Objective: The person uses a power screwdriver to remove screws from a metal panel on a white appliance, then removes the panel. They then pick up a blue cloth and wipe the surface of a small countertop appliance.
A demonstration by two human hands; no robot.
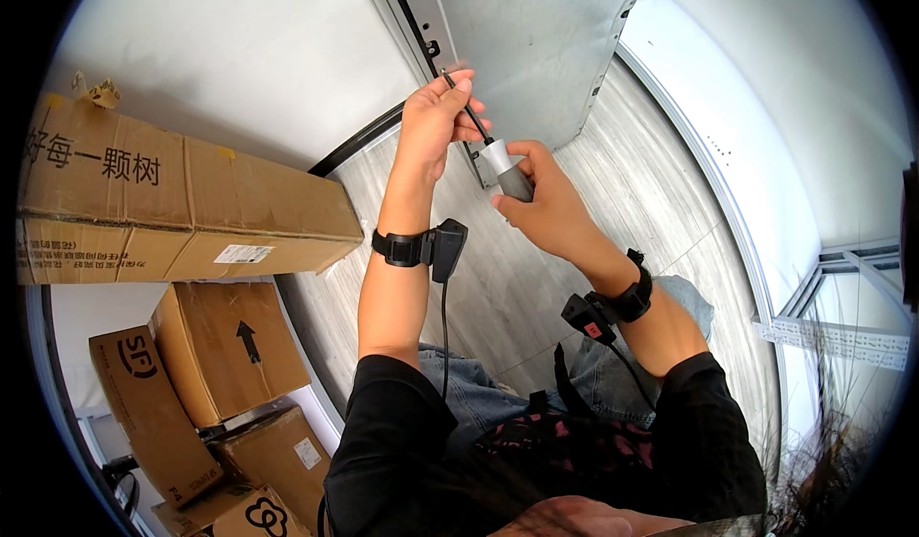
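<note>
A screwdriver [497, 157] with a long dark shaft and a white and grey handle slants up and to the left. My right hand [552, 204] is closed around its handle, thumb and forefinger on either side. Further up, my left hand [436, 123] pinches the shaft near its tip. That tip points at the edge of a grey sheet-metal panel [536, 49], close to a rail with holes [418, 22]. Whether the tip touches a screw there is hidden by my fingers and too small to tell.
Left of me lies a long cardboard box [206, 197], with more cardboard boxes [230, 346] stacked below it. A white wall panel [756, 116] curves along the right side, near a metal frame [842, 288]. Cabled devices [448, 250] are strapped to both my wrists.
</note>
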